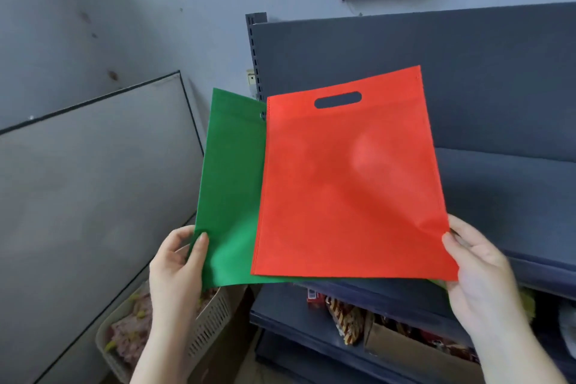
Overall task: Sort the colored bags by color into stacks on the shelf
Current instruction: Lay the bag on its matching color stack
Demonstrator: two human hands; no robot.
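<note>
Hands point(174, 262) on unlabeled red bag point(352, 184)

Red-orange bag point(349, 184) over a plain green bag point(230, 184), dark blue-grey shelf point(498, 190), pale blue-grey wall point(124, 9), beige slotted basket point(212, 321), brown striped packets point(343, 318).

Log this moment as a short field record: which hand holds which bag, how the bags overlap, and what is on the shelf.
left hand: left hand pinches the lower left corner of the green bag
right hand: right hand grips the lower right corner of the red bag
overlap: red bag lies in front, covering the green bag's right part
red bag handle: cut-out slot at the top, pointing away from the person
shelf: dark shelf behind the bags; no stacks visible on it
below: cardboard box on a lower shelf, slatted basket at lower left
</note>
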